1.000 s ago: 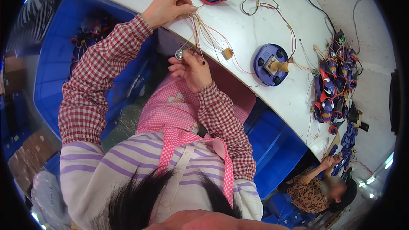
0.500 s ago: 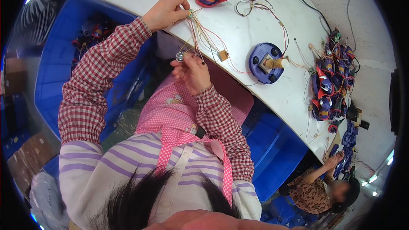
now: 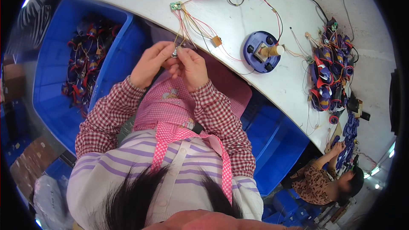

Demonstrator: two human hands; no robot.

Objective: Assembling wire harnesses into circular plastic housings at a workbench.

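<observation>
Small round metal part [image 3: 174, 53], one: between your two hands, just off the table's edge; seemingly held there so both sets of fingertips reach it.
Your left hand [image 3: 151, 63]: thumb and finger pinching at the part; whether on rim or wire is too small to tell.
Your right hand [image 3: 193, 67]: thumb and finger pinching its other side, remaining fingers curled.
Green circuit board [image 3: 176, 5], with wires [image 3: 182, 24]: on the white table [image 3: 289, 91], probably laid down to free your hands.
Round purple base [image 3: 250, 42]: well apart, perhaps for elbow room.
</observation>
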